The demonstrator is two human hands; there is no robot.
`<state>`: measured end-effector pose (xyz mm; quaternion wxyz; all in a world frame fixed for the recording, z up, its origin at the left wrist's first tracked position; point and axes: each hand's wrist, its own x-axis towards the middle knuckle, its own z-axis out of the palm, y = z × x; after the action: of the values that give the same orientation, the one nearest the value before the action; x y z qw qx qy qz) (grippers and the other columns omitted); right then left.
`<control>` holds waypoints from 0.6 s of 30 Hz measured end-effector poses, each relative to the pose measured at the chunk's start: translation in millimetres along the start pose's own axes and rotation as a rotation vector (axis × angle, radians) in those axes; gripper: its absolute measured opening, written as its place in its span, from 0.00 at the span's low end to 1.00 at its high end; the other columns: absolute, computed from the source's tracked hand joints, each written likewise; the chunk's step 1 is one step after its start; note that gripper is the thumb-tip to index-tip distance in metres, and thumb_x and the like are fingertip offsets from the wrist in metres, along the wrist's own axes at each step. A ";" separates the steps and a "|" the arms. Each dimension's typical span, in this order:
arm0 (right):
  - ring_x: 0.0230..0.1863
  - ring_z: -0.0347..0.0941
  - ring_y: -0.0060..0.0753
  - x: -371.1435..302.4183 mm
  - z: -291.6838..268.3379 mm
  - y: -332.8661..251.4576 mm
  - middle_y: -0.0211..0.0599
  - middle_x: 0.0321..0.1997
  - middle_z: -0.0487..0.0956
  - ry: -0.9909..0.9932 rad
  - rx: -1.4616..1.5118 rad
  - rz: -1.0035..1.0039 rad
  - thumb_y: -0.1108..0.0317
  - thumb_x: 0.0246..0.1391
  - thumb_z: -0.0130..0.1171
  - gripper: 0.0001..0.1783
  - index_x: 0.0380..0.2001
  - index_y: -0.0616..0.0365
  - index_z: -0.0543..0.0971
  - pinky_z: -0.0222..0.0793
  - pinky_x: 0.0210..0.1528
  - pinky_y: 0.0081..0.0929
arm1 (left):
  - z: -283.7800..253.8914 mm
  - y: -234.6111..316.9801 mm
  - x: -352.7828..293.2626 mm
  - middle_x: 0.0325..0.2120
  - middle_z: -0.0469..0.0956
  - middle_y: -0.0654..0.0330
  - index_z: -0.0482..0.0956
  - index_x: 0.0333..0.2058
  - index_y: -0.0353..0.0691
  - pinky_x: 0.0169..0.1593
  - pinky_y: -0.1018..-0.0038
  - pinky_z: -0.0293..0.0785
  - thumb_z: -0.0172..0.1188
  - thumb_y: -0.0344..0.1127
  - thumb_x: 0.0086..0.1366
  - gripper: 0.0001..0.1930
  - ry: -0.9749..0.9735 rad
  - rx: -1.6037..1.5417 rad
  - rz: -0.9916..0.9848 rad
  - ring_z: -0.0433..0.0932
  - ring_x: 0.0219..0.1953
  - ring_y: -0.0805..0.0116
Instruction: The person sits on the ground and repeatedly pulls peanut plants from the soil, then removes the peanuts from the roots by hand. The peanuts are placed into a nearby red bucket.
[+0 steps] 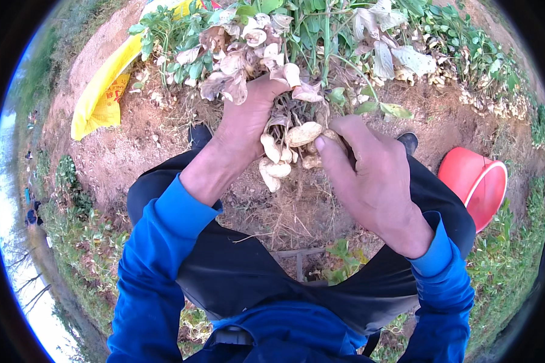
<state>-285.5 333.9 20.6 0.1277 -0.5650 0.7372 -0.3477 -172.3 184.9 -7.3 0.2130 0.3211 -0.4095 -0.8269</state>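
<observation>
A pulled-up peanut plant (233, 63) with pale, withered leaves hangs in front of me. My left hand (251, 115) is closed round its stems, partly covered by the leaves. Below that grip a cluster of tan peanut pods (275, 164) dangles among dry roots. My right hand (375, 172) is at the right side of the cluster, its thumb and fingers pinched on a peanut pod (333, 138) that is partly hidden by them.
Green peanut plants (309, 36) lie heaped ahead, with a row of pods (484, 100) at the far right. A red bucket (493, 187) lies tipped beside my right knee. A yellow sack (106, 91) is at the left. Bare soil and dry roots (284, 221) show between my legs.
</observation>
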 end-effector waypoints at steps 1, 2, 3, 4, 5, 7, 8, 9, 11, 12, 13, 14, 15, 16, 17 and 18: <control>0.20 0.72 0.43 -0.4 1.3 -0.4 0.46 0.21 0.74 0.004 0.003 0.016 0.69 0.56 0.63 0.08 0.33 0.62 0.75 0.65 0.25 0.36 | 0.3 0.5 -0.9 0.36 0.83 0.60 0.80 0.42 0.35 0.42 0.74 0.81 0.57 0.32 0.65 0.10 0.016 0.102 0.035 0.82 0.37 0.73; 0.19 0.70 0.40 0.6 -1.9 -2.9 0.44 0.20 0.73 -0.079 0.027 0.070 0.69 0.56 0.62 0.08 0.33 0.62 0.75 0.64 0.24 0.35 | 0.0 0.8 -1.3 0.37 0.83 0.59 0.80 0.42 0.35 0.42 0.74 0.81 0.57 0.33 0.65 0.11 0.032 0.203 0.069 0.82 0.37 0.72; 0.18 0.69 0.37 3.2 -8.9 -6.8 0.42 0.19 0.71 -0.163 0.053 0.124 0.70 0.56 0.62 0.08 0.32 0.62 0.75 0.63 0.24 0.34 | -2.5 0.3 -1.0 0.37 0.83 0.59 0.80 0.42 0.34 0.42 0.74 0.81 0.57 0.35 0.65 0.12 0.049 0.306 0.103 0.82 0.37 0.72; 0.18 0.67 0.33 4.2 -15.8 -10.5 0.40 0.18 0.70 -0.247 0.081 0.174 0.70 0.56 0.61 0.07 0.31 0.63 0.75 0.62 0.24 0.32 | -6.6 4.7 1.6 0.37 0.83 0.58 0.80 0.43 0.32 0.41 0.74 0.82 0.56 0.35 0.66 0.13 0.005 0.377 0.063 0.83 0.36 0.71; 0.18 0.62 0.19 2.3 -20.8 -10.3 0.30 0.17 0.68 -0.306 0.238 0.285 0.72 0.57 0.60 0.07 0.29 0.63 0.75 0.58 0.22 0.25 | -8.2 11.8 0.8 0.36 0.83 0.57 0.79 0.43 0.30 0.40 0.74 0.83 0.55 0.35 0.67 0.13 0.050 0.343 0.079 0.84 0.35 0.70; 0.19 0.69 0.32 -3.7 -32.6 -7.7 0.37 0.17 0.72 -0.380 0.329 0.455 0.72 0.55 0.60 0.05 0.30 0.63 0.77 0.65 0.25 0.29 | -7.4 25.3 5.9 0.35 0.83 0.55 0.79 0.42 0.28 0.38 0.75 0.85 0.51 0.34 0.69 0.14 0.225 0.326 0.103 0.85 0.33 0.69; 0.19 0.72 0.39 -7.2 -35.0 -8.4 0.41 0.18 0.74 -0.418 0.374 0.541 0.72 0.54 0.60 0.05 0.31 0.63 0.79 0.68 0.26 0.31 | -22.6 15.0 11.3 0.34 0.83 0.54 0.79 0.41 0.29 0.38 0.74 0.85 0.52 0.35 0.69 0.14 0.198 0.246 0.079 0.85 0.33 0.68; 0.20 0.68 0.31 -12.6 -27.8 -9.5 0.36 0.22 0.74 -0.283 0.482 0.538 0.74 0.54 0.60 0.04 0.33 0.61 0.79 0.67 0.27 0.27 | -21.0 11.9 11.3 0.35 0.83 0.54 0.79 0.42 0.28 0.39 0.74 0.84 0.52 0.35 0.70 0.14 0.187 0.280 0.079 0.84 0.33 0.68; 0.22 0.69 0.31 -10.8 -14.1 -6.5 0.36 0.25 0.75 -0.048 0.389 0.242 0.76 0.54 0.61 0.05 0.36 0.60 0.79 0.67 0.27 0.26 | -16.5 11.0 6.2 0.35 0.83 0.55 0.80 0.42 0.29 0.40 0.74 0.82 0.51 0.35 0.70 0.14 0.215 0.389 0.030 0.84 0.34 0.70; 0.23 0.70 0.32 -9.0 -10.6 -5.5 0.37 0.26 0.75 0.058 0.336 0.096 0.76 0.54 0.61 0.06 0.37 0.60 0.79 0.67 0.28 0.26 | -9.8 13.5 1.6 0.35 0.83 0.55 0.80 0.42 0.29 0.40 0.75 0.81 0.50 0.35 0.70 0.14 0.220 0.435 0.006 0.83 0.35 0.70; 0.24 0.71 0.33 -6.5 -10.7 -5.7 0.37 0.27 0.75 0.041 0.304 0.057 0.76 0.54 0.62 0.08 0.38 0.59 0.79 0.68 0.28 0.27 | -2.5 14.0 -2.0 0.35 0.83 0.56 0.80 0.42 0.30 0.41 0.75 0.80 0.50 0.35 0.70 0.15 0.214 0.477 -0.002 0.83 0.35 0.71; 0.26 0.72 0.35 -3.5 -12.0 -6.3 0.38 0.29 0.75 0.023 0.273 0.017 0.76 0.54 0.63 0.10 0.40 0.59 0.78 0.68 0.29 0.29 | 1.0 12.2 -1.1 0.35 0.83 0.56 0.80 0.42 0.30 0.41 0.74 0.80 0.50 0.35 0.70 0.14 0.219 0.513 -0.022 0.83 0.36 0.71; 0.27 0.73 0.36 -0.6 -11.9 -6.8 0.39 0.30 0.75 0.009 0.241 -0.022 0.76 0.54 0.63 0.11 0.41 0.58 0.78 0.69 0.30 0.30 | 4.6 10.5 0.0 0.35 0.83 0.55 0.81 0.41 0.30 0.42 0.74 0.80 0.50 0.34 0.70 0.14 0.221 0.549 -0.042 0.83 0.36 0.71; 0.28 0.73 0.34 0.8 -6.2 -5.5 0.38 0.31 0.76 0.002 0.258 -0.027 0.77 0.53 0.64 0.13 0.42 0.58 0.78 0.69 0.31 0.29 | 3.0 10.0 0.6 0.36 0.84 0.55 0.81 0.42 0.32 0.43 0.73 0.79 0.51 0.34 0.69 0.13 0.165 0.659 0.003 0.83 0.37 0.70; 0.30 0.74 0.32 1.0 2.8 -3.1 0.37 0.32 0.76 -0.006 0.275 -0.033 0.77 0.52 0.65 0.14 0.43 0.57 0.78 0.69 0.33 0.27 | 1.2 10.1 1.7 0.36 0.84 0.56 0.81 0.43 0.34 0.43 0.72 0.79 0.53 0.34 0.68 0.13 0.112 0.770 0.058 0.83 0.37 0.69; 0.31 0.74 0.30 0.5 7.7 -2.2 0.36 0.32 0.76 -0.016 0.293 -0.040 0.77 0.51 0.66 0.16 0.44 0.56 0.79 0.69 0.34 0.26 | -0.9 10.9 2.2 0.37 0.84 0.56 0.82 0.44 0.36 0.44 0.72 0.79 0.54 0.33 0.66 0.12 0.068 0.877 0.119 0.83 0.37 0.68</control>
<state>-279.5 330.4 16.6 0.2079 -0.5577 0.6661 -0.4495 -172.3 176.8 0.3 0.1174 0.3839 -0.7321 -0.5504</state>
